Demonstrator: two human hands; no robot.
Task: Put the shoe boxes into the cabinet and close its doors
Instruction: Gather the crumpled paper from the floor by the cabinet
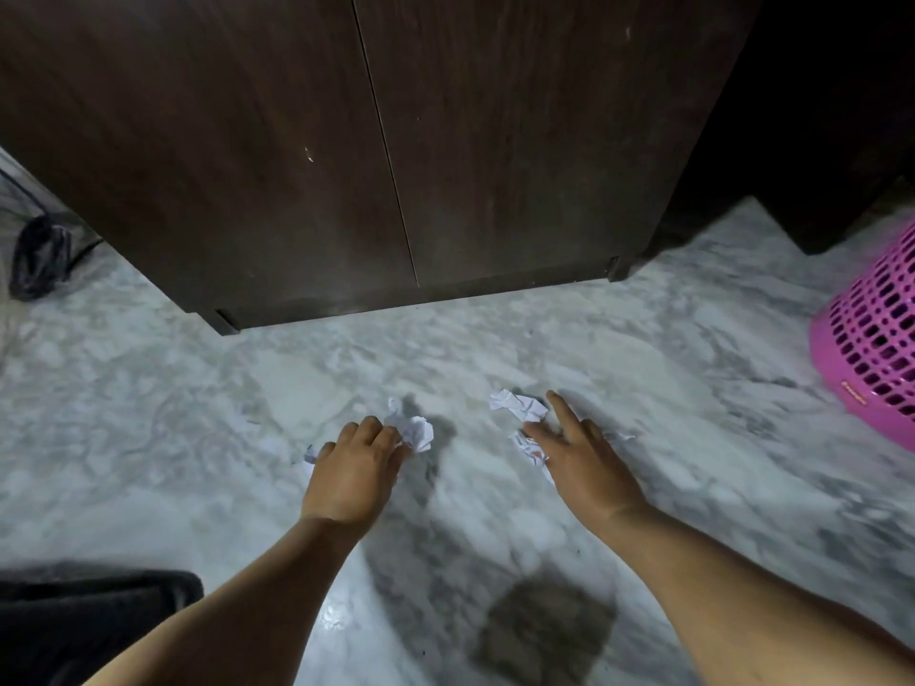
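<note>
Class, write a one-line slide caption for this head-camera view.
Both hands, left hand and right hand, gather crumpled paper before the closed cabinet.

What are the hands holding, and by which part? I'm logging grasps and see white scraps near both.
The left hand closes its fingers on one side of a crumpled paper. The right hand lies open over other scraps, gripping nothing.

Pale grey-white marble floor (619,349), glossy, dim light with soft shadows. Pink perforated basket (871,349) at right edge, on floor. Black bag (39,257) at far left, against wall base. Dark furniture (832,116) in upper right corner. Black fabric (89,621) at lower left.
</note>
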